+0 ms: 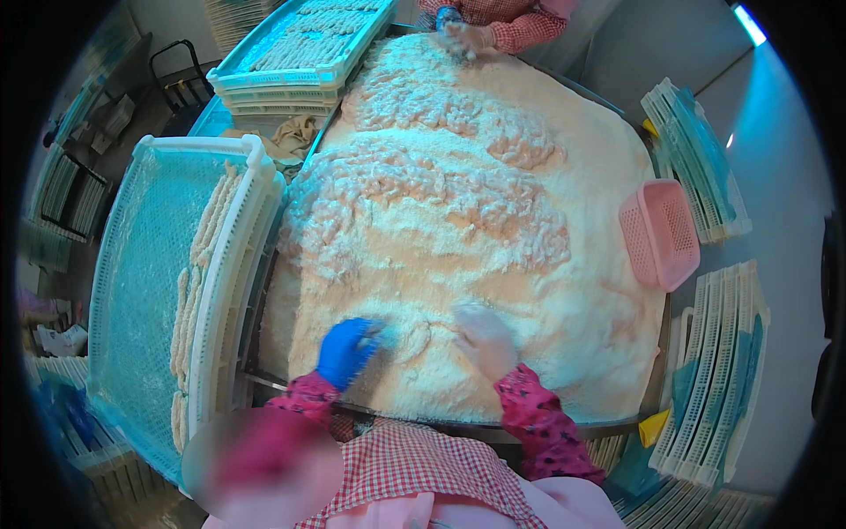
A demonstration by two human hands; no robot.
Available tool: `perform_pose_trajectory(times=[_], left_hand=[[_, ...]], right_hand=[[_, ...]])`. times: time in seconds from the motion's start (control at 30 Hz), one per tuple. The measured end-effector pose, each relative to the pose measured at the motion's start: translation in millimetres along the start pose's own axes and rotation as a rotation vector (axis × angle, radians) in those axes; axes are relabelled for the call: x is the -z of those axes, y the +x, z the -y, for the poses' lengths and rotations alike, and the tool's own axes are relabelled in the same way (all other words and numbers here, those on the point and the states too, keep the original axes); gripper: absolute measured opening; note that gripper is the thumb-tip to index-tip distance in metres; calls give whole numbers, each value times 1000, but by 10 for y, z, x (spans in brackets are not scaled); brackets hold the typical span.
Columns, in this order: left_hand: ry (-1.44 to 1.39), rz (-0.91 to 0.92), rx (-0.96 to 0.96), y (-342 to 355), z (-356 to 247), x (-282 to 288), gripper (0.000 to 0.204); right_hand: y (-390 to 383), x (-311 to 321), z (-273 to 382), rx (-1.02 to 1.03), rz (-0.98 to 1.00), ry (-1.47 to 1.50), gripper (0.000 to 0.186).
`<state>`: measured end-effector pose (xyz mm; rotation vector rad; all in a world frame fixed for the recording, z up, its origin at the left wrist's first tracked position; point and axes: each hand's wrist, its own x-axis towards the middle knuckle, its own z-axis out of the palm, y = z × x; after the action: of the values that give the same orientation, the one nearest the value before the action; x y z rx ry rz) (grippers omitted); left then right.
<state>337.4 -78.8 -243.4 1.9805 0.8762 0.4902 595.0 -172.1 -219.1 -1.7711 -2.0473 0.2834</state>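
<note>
My left hand (346,351), in a blue glove, is curled into the pale crumb coating (397,379) near the table's front edge, and what its fingers hold, if anything, is hidden. My right hand (483,344), in a pale translucent glove, is bent over the same crumbs, blurred. Between them a thin crumb-covered loop (409,339) lies on the bed. Farther back lie heaps of glistening pale pink pieces (423,189) dusted with crumbs.
A stack of mesh trays (141,291) with coated strips stands left, another (304,40) behind it, beside a cloth (295,137). A pink basket (656,231) and tray stacks (705,370) line the right. A co-worker's gloved hands (463,37) work at the far edge.
</note>
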Motion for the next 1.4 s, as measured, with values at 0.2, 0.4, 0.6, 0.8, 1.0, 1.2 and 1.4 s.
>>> perform_pose_trajectory(times=[0.2, 0.4, 0.6, 0.8, 1.0, 1.2, 1.4], left_hand=[[73, -6, 107, 306, -162, -636, 40], [-1984, -218, 500, 233, -146, -660, 34], [-2206, 93, 74, 452, -394, -499, 44], [-1968, -566, -495, 459, -1024, -1017, 52], [-1359, 58, 460, 179, -803, -620, 57], [-1509, -270, 305, -9, 71, -744, 39], [-1885, -186, 367, 85, -375, -129, 43]], right_hand=[[98, -283, -59, -334, -28, 360, 34], [60, -60, 253, -772, -238, 1127, 27], [81, -22, 747, 5, -184, 277, 36], [483, 86, 855, -137, -486, 151, 45], [405, -160, 830, -90, -335, 415, 55], [671, -103, 577, -11, -282, 462, 68], [1918, -126, -468, -2, -304, -11, 38]])
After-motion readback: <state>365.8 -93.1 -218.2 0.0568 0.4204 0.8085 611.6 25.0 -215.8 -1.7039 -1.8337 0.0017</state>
